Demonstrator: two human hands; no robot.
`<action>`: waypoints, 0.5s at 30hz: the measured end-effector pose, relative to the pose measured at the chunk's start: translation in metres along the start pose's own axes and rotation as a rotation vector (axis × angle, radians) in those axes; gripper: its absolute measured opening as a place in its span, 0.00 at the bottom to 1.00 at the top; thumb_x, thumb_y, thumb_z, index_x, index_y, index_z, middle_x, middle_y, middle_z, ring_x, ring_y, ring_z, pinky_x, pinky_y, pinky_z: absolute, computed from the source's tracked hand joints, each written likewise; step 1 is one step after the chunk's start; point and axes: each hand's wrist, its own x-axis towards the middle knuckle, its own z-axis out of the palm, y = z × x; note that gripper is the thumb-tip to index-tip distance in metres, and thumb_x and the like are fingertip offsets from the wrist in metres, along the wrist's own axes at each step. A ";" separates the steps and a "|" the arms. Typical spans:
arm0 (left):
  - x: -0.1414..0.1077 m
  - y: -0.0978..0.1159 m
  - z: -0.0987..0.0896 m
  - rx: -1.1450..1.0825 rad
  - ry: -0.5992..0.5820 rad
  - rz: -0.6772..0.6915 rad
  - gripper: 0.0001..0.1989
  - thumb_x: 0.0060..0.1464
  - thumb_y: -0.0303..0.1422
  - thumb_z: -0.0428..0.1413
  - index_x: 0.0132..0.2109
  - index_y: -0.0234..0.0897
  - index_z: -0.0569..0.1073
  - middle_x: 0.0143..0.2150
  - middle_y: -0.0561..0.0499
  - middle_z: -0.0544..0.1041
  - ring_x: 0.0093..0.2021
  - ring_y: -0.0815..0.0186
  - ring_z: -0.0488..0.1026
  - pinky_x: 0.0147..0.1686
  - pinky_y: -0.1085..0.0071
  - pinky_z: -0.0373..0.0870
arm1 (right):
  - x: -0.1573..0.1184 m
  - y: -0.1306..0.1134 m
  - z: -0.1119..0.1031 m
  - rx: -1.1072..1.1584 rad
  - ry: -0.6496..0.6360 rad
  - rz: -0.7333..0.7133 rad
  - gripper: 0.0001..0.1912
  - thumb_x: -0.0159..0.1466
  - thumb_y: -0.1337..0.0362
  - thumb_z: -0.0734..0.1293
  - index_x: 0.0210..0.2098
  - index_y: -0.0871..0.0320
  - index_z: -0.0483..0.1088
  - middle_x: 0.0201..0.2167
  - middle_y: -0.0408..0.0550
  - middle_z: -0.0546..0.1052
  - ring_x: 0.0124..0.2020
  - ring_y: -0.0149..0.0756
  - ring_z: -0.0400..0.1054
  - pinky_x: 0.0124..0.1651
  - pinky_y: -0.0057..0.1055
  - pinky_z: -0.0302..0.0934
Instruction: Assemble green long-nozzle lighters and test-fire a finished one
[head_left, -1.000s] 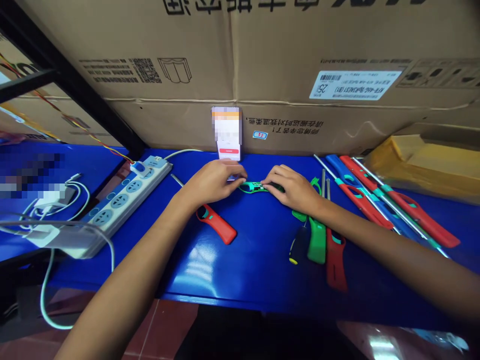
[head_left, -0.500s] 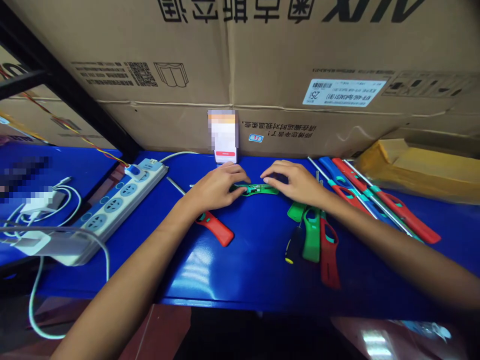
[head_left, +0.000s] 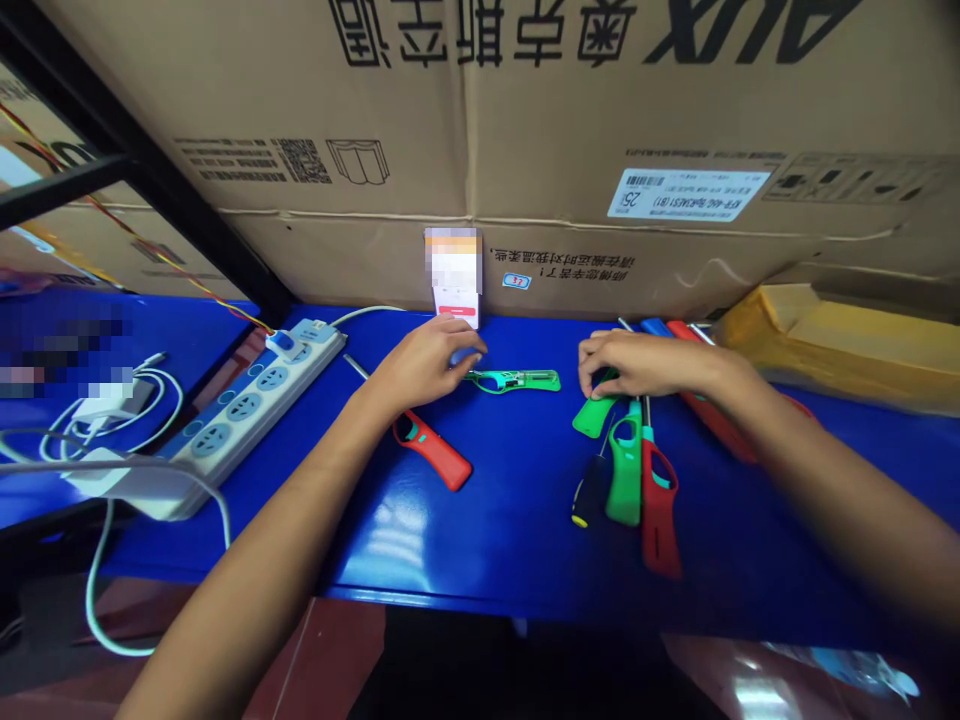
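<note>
My left hand (head_left: 433, 365) is curled with thumb and fingers close together at the front end of an opened green gas lighter (head_left: 525, 380). The lighter lies on the blue table with its inner parts exposed, and its nozzle is hidden under my hand. My right hand (head_left: 626, 362) pinches a loose green casing half (head_left: 592, 416) by its upper end. Just below that hand lie a black and yellow screwdriver (head_left: 588, 492), a green lighter (head_left: 624, 475) and a red lighter (head_left: 660, 510). Another red lighter (head_left: 435, 450) rests below my left wrist.
A phone (head_left: 456, 280) leans against a large cardboard box (head_left: 547, 120) at the back. To the left lies a white power strip (head_left: 247, 415) with cables and chargers. More lighters (head_left: 712, 420) lie under my right forearm, near a yellow-brown carton (head_left: 847, 340).
My right hand has moved right, from beside the opened lighter to the green casing half, and has closed on it. My left hand has stayed at the lighter's front end.
</note>
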 end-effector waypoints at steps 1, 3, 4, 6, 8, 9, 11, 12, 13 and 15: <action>0.000 0.000 -0.001 0.007 0.014 -0.012 0.13 0.73 0.30 0.53 0.52 0.38 0.84 0.52 0.41 0.86 0.54 0.53 0.80 0.58 0.54 0.76 | -0.001 -0.002 -0.002 0.011 0.001 -0.005 0.09 0.73 0.60 0.71 0.37 0.49 0.83 0.38 0.48 0.83 0.42 0.46 0.75 0.47 0.42 0.66; 0.000 0.000 -0.003 0.009 0.046 -0.032 0.14 0.73 0.31 0.53 0.52 0.38 0.84 0.52 0.40 0.86 0.54 0.52 0.81 0.58 0.54 0.76 | -0.002 -0.007 -0.008 0.043 0.026 0.013 0.09 0.75 0.62 0.68 0.40 0.49 0.80 0.39 0.48 0.83 0.41 0.45 0.75 0.47 0.42 0.66; 0.000 0.001 -0.003 0.005 0.059 -0.041 0.14 0.73 0.31 0.53 0.52 0.37 0.84 0.52 0.40 0.86 0.55 0.52 0.81 0.59 0.54 0.76 | -0.003 -0.010 -0.010 0.047 0.051 0.028 0.09 0.75 0.62 0.66 0.41 0.50 0.79 0.38 0.47 0.82 0.40 0.45 0.75 0.46 0.41 0.65; 0.000 0.003 -0.002 -0.010 0.079 -0.054 0.14 0.73 0.32 0.53 0.52 0.37 0.84 0.52 0.41 0.87 0.54 0.53 0.81 0.58 0.54 0.76 | -0.001 -0.016 -0.013 0.050 0.107 0.041 0.09 0.75 0.62 0.65 0.39 0.50 0.76 0.36 0.46 0.81 0.36 0.44 0.74 0.45 0.41 0.65; 0.001 0.006 0.001 -0.040 0.102 -0.054 0.14 0.73 0.33 0.54 0.50 0.38 0.85 0.51 0.42 0.87 0.53 0.53 0.82 0.57 0.55 0.77 | 0.005 -0.024 -0.011 0.088 0.190 0.044 0.07 0.74 0.62 0.66 0.39 0.50 0.75 0.37 0.45 0.82 0.36 0.43 0.75 0.45 0.40 0.65; 0.001 0.008 0.002 -0.069 0.113 -0.050 0.14 0.73 0.33 0.54 0.50 0.38 0.85 0.50 0.43 0.88 0.52 0.54 0.82 0.56 0.56 0.77 | 0.009 -0.028 -0.008 0.118 0.254 0.055 0.06 0.74 0.60 0.66 0.41 0.50 0.76 0.39 0.46 0.84 0.38 0.43 0.77 0.45 0.40 0.66; 0.002 0.014 0.004 -0.165 0.136 -0.040 0.13 0.72 0.35 0.56 0.51 0.38 0.85 0.50 0.45 0.88 0.50 0.57 0.83 0.54 0.59 0.78 | 0.019 -0.037 0.002 0.174 0.463 0.076 0.05 0.74 0.58 0.69 0.44 0.51 0.76 0.42 0.47 0.85 0.42 0.44 0.79 0.48 0.40 0.69; 0.002 0.018 0.004 -0.226 0.139 -0.037 0.13 0.72 0.36 0.57 0.53 0.38 0.85 0.50 0.46 0.88 0.49 0.58 0.84 0.53 0.60 0.78 | 0.024 -0.042 0.008 0.184 0.561 0.082 0.05 0.74 0.58 0.69 0.45 0.51 0.75 0.44 0.48 0.85 0.43 0.44 0.79 0.50 0.41 0.69; 0.003 0.021 0.004 -0.287 0.140 -0.036 0.14 0.71 0.37 0.59 0.55 0.38 0.85 0.52 0.46 0.89 0.48 0.59 0.84 0.51 0.62 0.79 | 0.029 -0.046 0.014 0.183 0.636 0.095 0.05 0.74 0.59 0.69 0.46 0.52 0.75 0.45 0.48 0.85 0.44 0.44 0.79 0.50 0.41 0.70; 0.003 0.028 0.004 -0.386 0.128 -0.044 0.17 0.71 0.40 0.61 0.60 0.38 0.83 0.55 0.46 0.88 0.49 0.60 0.84 0.50 0.63 0.79 | 0.036 -0.052 0.025 0.194 0.696 0.116 0.05 0.74 0.59 0.69 0.48 0.52 0.75 0.44 0.48 0.85 0.42 0.43 0.80 0.48 0.41 0.71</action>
